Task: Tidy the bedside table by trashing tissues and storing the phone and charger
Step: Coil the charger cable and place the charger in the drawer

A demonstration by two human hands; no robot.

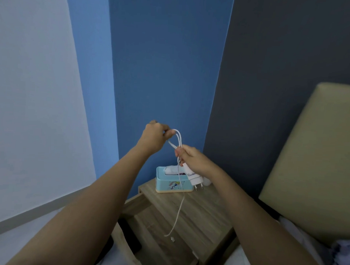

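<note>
My right hand (191,158) grips a white charger plug (193,176), its two pins pointing down, together with part of its white cable (176,214). My left hand (155,134) pinches a loop of the same cable up and to the left. The cable's free end hangs down over the wooden bedside table (196,217) and ends near its front. Under the table top on the left, a drawer (129,236) stands pulled open with something dark inside. I cannot make out a phone or any loose tissues.
A light blue tissue box (173,184) with a cartoon print stands at the back of the table against the blue wall. A beige padded headboard (317,158) rises to the right, with bedding below it. Pale floor lies to the left.
</note>
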